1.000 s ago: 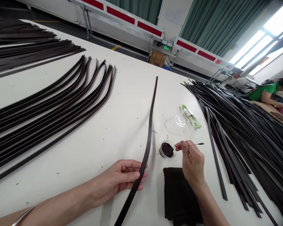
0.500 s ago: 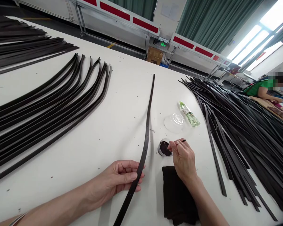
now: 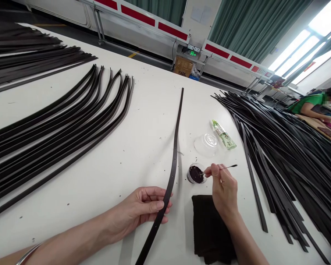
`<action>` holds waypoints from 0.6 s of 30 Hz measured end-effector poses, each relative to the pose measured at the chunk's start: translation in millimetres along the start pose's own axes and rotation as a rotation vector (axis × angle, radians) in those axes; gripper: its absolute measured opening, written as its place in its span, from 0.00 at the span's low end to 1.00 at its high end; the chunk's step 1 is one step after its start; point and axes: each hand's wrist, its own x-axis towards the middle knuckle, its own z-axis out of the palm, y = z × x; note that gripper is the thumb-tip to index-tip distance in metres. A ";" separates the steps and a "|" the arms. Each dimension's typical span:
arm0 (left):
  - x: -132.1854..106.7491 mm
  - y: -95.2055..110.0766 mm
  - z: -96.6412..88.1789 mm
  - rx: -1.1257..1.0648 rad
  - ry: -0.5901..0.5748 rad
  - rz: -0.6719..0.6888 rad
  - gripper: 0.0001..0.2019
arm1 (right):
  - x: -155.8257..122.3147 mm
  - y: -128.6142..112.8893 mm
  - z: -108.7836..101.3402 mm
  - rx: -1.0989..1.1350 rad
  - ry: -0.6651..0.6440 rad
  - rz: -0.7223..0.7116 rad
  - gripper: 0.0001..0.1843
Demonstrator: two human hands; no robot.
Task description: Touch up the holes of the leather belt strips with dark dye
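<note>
- White work table (image 3: 143,147) fills most of the view, w/ dark specks scattered on its top.
- Big loose heap of dark belt straps (image 3: 281,158) on the right of the table, strips crossing at all angles; one loose strap (image 3: 255,184) lies along its near edge.
- Fanned row of long dark straps (image 3: 57,127) on the left, laid side by side in a gentle curve.
- Further stack of dark straps (image 3: 24,55) at top left, beyond the row.
- Co-worker in a green top (image 3: 309,105) at far right, past the table, working at a separate surface.
- Single long belt strap (image 3: 173,162) lies btwn the row and the heap, far end flat on the table, near end running off the bottom of the view; punched holes show nr the left hand.
- Dark folded cloth (image 3: 211,228) on the table, under the right hand.
- Left hand (image 3: 143,208) is partly closed, fingertips against the strap's edge, holding it lightly.
- Right hand (image 3: 223,187) pinches a thin dark-tipped stick (image 3: 227,168) btwn thumb and fingers, its free end over the pot.
- Clear plastic lid (image 3: 206,144) sits upside down nr the pot.
- Green-labelled tube (image 3: 224,135) lies just beside the lid.
- Small pot of dark paste (image 3: 195,174), open, just left of the right hand.
- Metal bangle (image 3: 27,254) on the left wrist.
</note>
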 end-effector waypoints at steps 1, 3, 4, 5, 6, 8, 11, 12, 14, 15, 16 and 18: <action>-0.1 -0.1 0.0 0.000 0.000 -0.004 0.10 | -0.5 -4.3 -2.3 0.081 0.024 0.097 0.22; -0.5 0.1 0.2 0.001 -0.003 -0.011 0.09 | -1.6 -12.5 -5.3 0.251 0.057 0.273 0.23; -0.9 0.3 0.4 0.000 -0.002 -0.010 0.09 | -2.1 -16.0 -5.8 0.332 0.059 0.339 0.23; -1.2 0.5 0.6 -0.004 -0.002 -0.008 0.09 | -2.7 -18.9 -5.5 0.408 0.054 0.388 0.23; -1.6 0.6 0.6 -0.008 -0.004 -0.004 0.09 | -3.3 -21.4 -4.4 0.474 0.045 0.423 0.24; -1.8 0.8 0.5 -0.015 -0.019 0.005 0.10 | -5.5 -25.1 -0.6 0.560 0.034 0.454 0.23; -1.2 0.4 0.1 -0.013 -0.068 0.014 0.10 | -12.4 -30.5 6.3 0.565 0.029 0.428 0.22; -0.8 0.0 -0.1 -0.018 -0.079 0.020 0.10 | -15.7 -32.7 8.0 0.546 0.025 0.403 0.22; 0.0 -1.0 -0.3 -0.033 -0.087 0.028 0.09 | -22.9 -37.8 10.3 0.488 0.012 0.328 0.22; 0.4 -1.7 -0.4 -0.040 -0.087 0.031 0.09 | -26.4 -40.4 10.8 0.449 0.008 0.275 0.22; 0.8 -2.3 -0.5 -0.045 -0.087 0.034 0.09 | -29.6 -42.9 11.0 0.414 0.004 0.208 0.22; 1.3 -3.7 -0.9 -0.052 -0.095 0.043 0.09 | -34.5 -47.1 11.1 0.364 -0.020 0.044 0.20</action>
